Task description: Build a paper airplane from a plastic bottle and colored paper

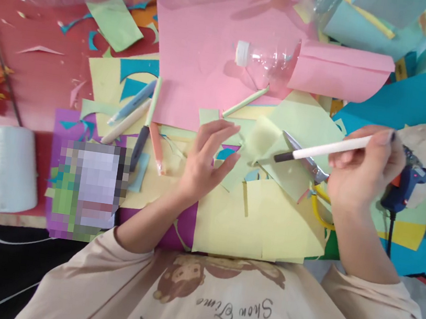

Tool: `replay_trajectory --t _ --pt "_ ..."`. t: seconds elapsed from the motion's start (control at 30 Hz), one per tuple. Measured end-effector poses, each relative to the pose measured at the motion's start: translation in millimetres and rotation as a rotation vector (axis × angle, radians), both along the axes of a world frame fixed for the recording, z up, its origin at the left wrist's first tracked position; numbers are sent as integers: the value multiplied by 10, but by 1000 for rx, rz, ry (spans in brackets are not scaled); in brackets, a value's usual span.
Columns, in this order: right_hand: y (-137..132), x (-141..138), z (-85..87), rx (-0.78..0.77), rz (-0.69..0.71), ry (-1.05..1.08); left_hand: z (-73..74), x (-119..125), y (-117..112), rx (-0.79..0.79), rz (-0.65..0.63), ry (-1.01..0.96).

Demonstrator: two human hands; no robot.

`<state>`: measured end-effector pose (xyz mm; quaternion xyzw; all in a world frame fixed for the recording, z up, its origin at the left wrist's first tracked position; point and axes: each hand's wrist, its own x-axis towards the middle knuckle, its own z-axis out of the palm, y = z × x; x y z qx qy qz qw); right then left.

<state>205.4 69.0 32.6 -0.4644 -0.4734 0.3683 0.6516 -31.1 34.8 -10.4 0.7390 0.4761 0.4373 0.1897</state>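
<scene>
Marker (331, 148) in the right hand (366, 170), above the papers (268, 217) along the table's (57, 66) near edge.
From my remote seat, I see that hand closed on its white barrel; the left hand (205, 163) hangs half open, apparently empty. Lowering the right carelessly could nick it on the scissors (318, 174). A bump might roll the capped clear bottle (269, 57), lying farther from that edge, pink paper (339, 74) around its lower part, nothing visible inside.
</scene>
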Motion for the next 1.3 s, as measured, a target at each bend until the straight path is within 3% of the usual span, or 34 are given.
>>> replay_trajectory --t 0.1,0.17,0.33,0.5,0.8,0.97,1.07,1.17,1.23,1.3 --pt "-153 -115 -7 -73 169 -90 64 24 -42 143 -210 95" --pt "-252 -187 -27 -89 255 -121 84 58 -67 178 -279 176" --pt "-372 -245 -105 -72 457 -33 73 114 -88 179 -201 303" --pt "-388 -241 -117 -357 775 -138 80 102 -98 241 -226 367" --pt "-388 -256 -164 -478 905 49 60 104 -118 284 -205 73" --pt "-356 -226 -151 -338 813 80 66 37 -77 169 -223 43" --pt "-289 -174 -121 -242 604 41 50 -29 -26 66 -15 107" --pt "-209 -116 -88 -199 380 -118 13 -72 24 81 156 239" --pt "-170 -91 -78 -171 305 -215 20 -103 44 79 77 272" --pt "-150 -81 -84 -165 288 -258 70 -153 53 29 -130 340"
